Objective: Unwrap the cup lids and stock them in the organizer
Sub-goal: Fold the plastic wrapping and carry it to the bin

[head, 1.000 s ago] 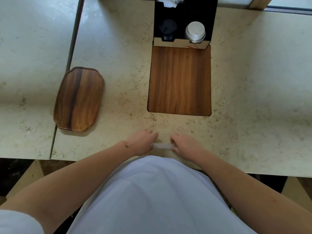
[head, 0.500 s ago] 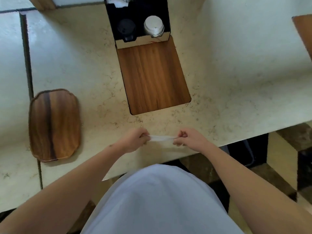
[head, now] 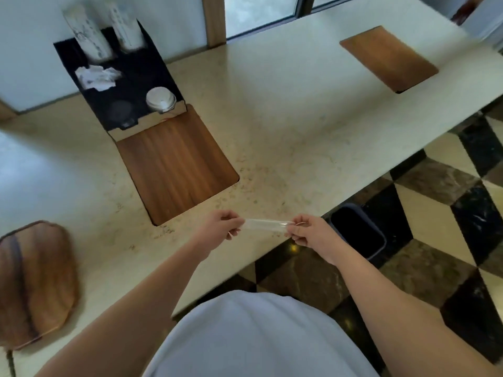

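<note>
Stretched further apart since the earlier frame, the clear wrapper (head: 265, 225) is pinched by left hand (head: 221, 225) and right hand (head: 310, 234) over the surface's near edge; even, opposed pulling is advised.

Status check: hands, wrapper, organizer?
Left hand and right hand pinch clear wrapper stretched between them. White lids sit in organizer. Nothing in the way.
</note>
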